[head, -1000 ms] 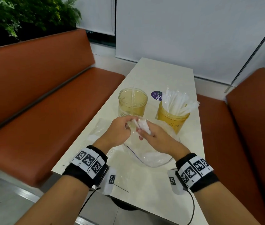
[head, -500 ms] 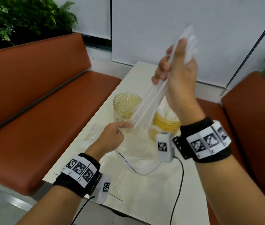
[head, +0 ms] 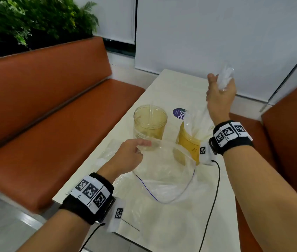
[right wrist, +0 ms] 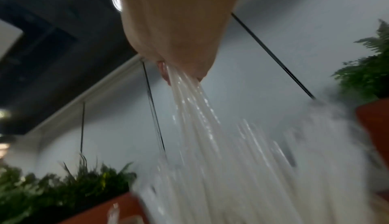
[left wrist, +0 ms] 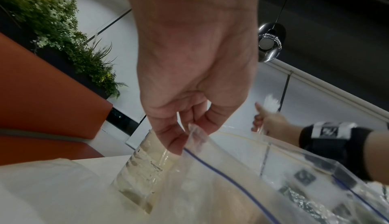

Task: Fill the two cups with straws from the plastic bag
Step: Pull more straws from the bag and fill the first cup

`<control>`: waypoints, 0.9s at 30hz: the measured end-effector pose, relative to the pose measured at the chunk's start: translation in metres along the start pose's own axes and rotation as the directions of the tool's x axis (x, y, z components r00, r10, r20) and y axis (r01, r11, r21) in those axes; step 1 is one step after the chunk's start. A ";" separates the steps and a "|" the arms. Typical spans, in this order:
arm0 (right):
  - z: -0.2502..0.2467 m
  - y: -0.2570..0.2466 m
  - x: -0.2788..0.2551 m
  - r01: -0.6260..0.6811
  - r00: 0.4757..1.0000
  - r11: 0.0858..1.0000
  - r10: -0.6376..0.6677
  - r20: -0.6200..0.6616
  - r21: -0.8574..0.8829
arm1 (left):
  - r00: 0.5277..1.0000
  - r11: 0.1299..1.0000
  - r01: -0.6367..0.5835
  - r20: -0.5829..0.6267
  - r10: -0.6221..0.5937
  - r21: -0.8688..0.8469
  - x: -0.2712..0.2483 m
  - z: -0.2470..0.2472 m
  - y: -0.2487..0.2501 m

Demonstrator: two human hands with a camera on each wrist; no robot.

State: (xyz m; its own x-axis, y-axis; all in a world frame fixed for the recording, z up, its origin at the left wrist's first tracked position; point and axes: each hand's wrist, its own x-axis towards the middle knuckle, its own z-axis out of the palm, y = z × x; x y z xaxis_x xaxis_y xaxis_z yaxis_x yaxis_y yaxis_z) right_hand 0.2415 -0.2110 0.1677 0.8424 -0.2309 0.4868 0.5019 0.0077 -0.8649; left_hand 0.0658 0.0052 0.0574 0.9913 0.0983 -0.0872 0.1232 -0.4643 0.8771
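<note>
My left hand (head: pixel 141 145) pinches the rim of the clear zip bag (head: pixel 164 177), which lies open on the white table (head: pixel 164 231). The left wrist view shows the same pinch, my left hand (left wrist: pixel 185 137) on the bag (left wrist: pixel 231 169) by its blue zip line. My right hand (head: pixel 218 84) is raised over the far right and grips a bundle of white straws (head: pixel 226 75). The bundle (right wrist: pixel 195 119) runs down towards the amber cup (head: pixel 187 144), which holds straws; its lower ends are hidden. The pale cup (head: pixel 150 122) holds one straw.
Orange benches (head: pixel 56 110) flank the table on both sides. A round purple sticker (head: pixel 179 113) lies behind the cups. A black cable (head: pixel 215 188) hangs from my right wrist across the table. Plants (head: pixel 35 19) stand behind the left bench.
My right hand pulled the straw bundle up out of the bag, then swung it right and lower, above the amber cup. My left hand kept its hold on the bag's rim.
</note>
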 end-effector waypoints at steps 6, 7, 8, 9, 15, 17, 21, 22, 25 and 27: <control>-0.013 0.063 -0.020 -0.166 0.986 0.954 0.169 -0.008 -0.248 | 1.000 1.000 -0.010 0.006 0.010 0.010 0.004 -0.001 -0.003; -0.015 0.068 -0.021 -0.193 0.980 0.929 0.201 -0.007 -0.315 | 1.000 1.000 -0.017 0.004 0.017 0.014 0.003 -0.001 -0.002; -0.015 0.069 -0.022 -0.195 0.979 0.910 0.206 -0.010 -0.365 | 1.000 1.000 -0.020 0.005 0.020 0.017 0.003 -0.001 -0.001; -0.015 0.068 -0.021 -0.172 0.984 0.906 0.179 -0.019 -0.388 | 1.000 1.000 -0.020 0.007 0.020 0.014 0.003 -0.001 0.000; -0.024 0.047 -0.009 0.174 0.982 0.868 -0.188 0.017 -0.465 | 0.999 0.999 -0.038 0.017 0.038 0.000 0.006 -0.001 0.001; -0.028 0.057 -0.012 0.217 0.976 0.767 -0.186 0.115 -0.604 | 0.998 0.998 -0.056 0.018 0.056 -0.001 0.006 0.000 0.002; -0.034 0.074 -0.024 0.159 0.974 0.573 0.044 0.223 -0.804 | 0.997 0.997 -0.072 0.032 0.073 -0.009 0.005 0.001 0.005; -0.035 0.071 -0.022 0.169 0.976 0.577 0.014 0.217 -0.799 | 0.997 0.998 -0.070 0.036 0.070 -0.011 0.006 0.001 0.006; -0.032 0.055 -0.010 0.365 0.931 0.529 -0.217 0.294 -0.766 | 0.997 0.997 -0.072 0.037 0.072 -0.006 0.008 0.001 0.005; -0.031 0.053 -0.005 0.449 0.890 0.470 -0.164 0.425 -0.759 | 0.996 0.997 -0.077 0.038 0.077 -0.006 0.009 0.001 0.003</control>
State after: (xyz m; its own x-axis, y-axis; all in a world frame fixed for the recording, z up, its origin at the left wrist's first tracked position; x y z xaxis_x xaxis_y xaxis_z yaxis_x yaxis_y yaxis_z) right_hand 0.2576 -0.2400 0.1158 0.7511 0.2070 0.6268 0.4658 -0.8390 -0.2811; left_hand 0.0756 0.0039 0.0587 0.9989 0.0284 -0.0371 0.0461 -0.4655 0.8838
